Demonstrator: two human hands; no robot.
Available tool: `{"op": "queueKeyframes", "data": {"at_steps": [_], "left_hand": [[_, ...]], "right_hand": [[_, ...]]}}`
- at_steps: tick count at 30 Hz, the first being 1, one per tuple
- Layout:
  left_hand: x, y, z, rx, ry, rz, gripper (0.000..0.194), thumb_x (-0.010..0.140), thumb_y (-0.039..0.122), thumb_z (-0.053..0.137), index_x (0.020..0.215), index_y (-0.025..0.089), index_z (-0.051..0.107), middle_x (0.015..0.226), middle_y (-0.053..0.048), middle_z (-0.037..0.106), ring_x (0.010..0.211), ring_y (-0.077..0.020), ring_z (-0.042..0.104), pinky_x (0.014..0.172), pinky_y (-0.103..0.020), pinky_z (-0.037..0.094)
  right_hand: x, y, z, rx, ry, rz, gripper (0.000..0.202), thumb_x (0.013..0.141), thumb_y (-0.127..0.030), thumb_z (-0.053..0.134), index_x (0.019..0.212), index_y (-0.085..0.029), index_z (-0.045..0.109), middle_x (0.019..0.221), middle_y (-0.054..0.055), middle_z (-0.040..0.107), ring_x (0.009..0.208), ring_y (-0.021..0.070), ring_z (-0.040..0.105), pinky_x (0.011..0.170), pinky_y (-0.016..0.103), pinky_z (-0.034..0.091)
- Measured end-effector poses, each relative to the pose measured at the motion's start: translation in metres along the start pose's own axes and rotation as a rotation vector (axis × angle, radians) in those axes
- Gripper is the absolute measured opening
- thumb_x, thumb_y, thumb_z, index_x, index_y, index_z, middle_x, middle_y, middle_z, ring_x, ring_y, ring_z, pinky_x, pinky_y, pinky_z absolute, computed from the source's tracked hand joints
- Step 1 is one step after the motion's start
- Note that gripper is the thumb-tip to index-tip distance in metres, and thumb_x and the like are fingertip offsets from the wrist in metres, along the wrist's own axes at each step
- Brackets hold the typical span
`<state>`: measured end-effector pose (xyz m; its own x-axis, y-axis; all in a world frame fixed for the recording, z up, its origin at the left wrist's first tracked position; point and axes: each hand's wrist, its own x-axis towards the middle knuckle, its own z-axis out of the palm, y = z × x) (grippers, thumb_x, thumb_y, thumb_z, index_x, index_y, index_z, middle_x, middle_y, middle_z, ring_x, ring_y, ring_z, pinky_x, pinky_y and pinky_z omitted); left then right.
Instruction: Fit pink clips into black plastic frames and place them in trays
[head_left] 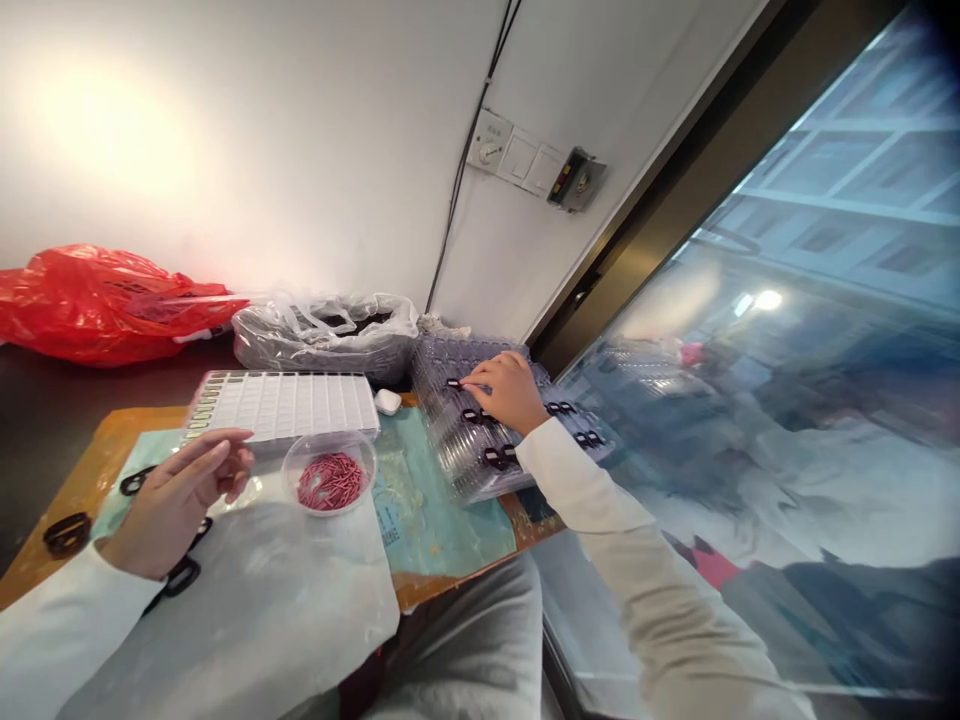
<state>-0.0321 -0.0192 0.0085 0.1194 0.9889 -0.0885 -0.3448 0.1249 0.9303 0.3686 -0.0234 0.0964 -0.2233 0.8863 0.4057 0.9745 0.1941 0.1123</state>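
Pinching black piece (453, 384) in right hand (506, 390) at clear tray (459, 462), frame centre; with left hand (176, 500) loose and empty, lower left. Could drop if pinched weakly.

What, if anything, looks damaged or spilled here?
The wall fitting beside the white switches looks odd: its dark inside shows, unlike its smooth neighbours, so it may be open or damaged. No spill shows: the red pieces lie inside their clear tub.
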Motion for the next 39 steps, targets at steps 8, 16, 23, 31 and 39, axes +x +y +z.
{"op": "queueKeyframes", "data": {"at_steps": [8, 16, 23, 31, 39], "left_hand": [[0.012, 0.012, -0.009, -0.303, 0.259, 0.389, 0.011, 0.076, 0.016, 0.052, 0.073, 0.017, 0.063, 0.047, 0.002, 0.047, 0.040, -0.0095, 0.037, 0.035, -0.020, 0.025], [0.014, 0.007, -0.019, -0.198, 0.371, 0.533, 0.010, 0.079, 0.026, 0.057, 0.073, 0.018, 0.059, 0.047, 0.004, 0.044, 0.038, -0.0080, 0.034, 0.036, -0.020, 0.024], [0.015, 0.006, -0.020, -0.228, 0.307, 0.517, 0.010, 0.080, 0.024, 0.053, 0.075, 0.017, 0.059, 0.048, 0.005, 0.045, 0.037, -0.0078, 0.035, 0.036, -0.019, 0.026], [0.017, 0.010, -0.022, -0.241, 0.334, 0.494, 0.009, 0.078, 0.025, 0.054, 0.075, 0.018, 0.058, 0.048, 0.006, 0.044, 0.037, -0.0074, 0.035, 0.036, -0.019, 0.026], [0.017, 0.002, -0.022, -0.032, 0.145, 0.373, 0.010, 0.080, 0.025, 0.055, 0.076, 0.017, 0.060, 0.051, 0.004, 0.048, 0.040, -0.0077, 0.039, 0.039, -0.019, 0.029]], "right_hand": [[-0.014, -0.122, -0.046, 0.202, 0.241, -0.190, 0.017, 0.090, -0.031, 0.057, 0.094, -0.026, 0.073, 0.089, 0.000, 0.072, 0.086, 0.0187, 0.055, 0.089, 0.038, 0.035], [0.012, -0.289, 0.037, 0.286, -0.069, -0.633, 0.013, 0.085, -0.019, 0.062, 0.078, -0.023, 0.072, 0.078, 0.001, 0.069, 0.086, 0.0202, 0.051, 0.102, 0.039, 0.028], [0.025, -0.310, 0.063, 0.220, -0.160, -0.626, 0.017, 0.089, -0.018, 0.054, 0.086, -0.019, 0.071, 0.078, 0.004, 0.070, 0.086, 0.0208, 0.052, 0.104, 0.038, 0.027], [0.022, -0.296, 0.061, 0.248, -0.052, -0.661, 0.016, 0.089, -0.018, 0.055, 0.079, -0.020, 0.067, 0.074, 0.002, 0.069, 0.080, 0.0188, 0.052, 0.100, 0.036, 0.029], [0.039, -0.252, 0.023, 0.403, 0.039, -0.642, 0.018, 0.093, -0.026, 0.053, 0.090, -0.026, 0.071, 0.082, -0.003, 0.073, 0.082, 0.0143, 0.056, 0.104, 0.035, 0.026]]}}
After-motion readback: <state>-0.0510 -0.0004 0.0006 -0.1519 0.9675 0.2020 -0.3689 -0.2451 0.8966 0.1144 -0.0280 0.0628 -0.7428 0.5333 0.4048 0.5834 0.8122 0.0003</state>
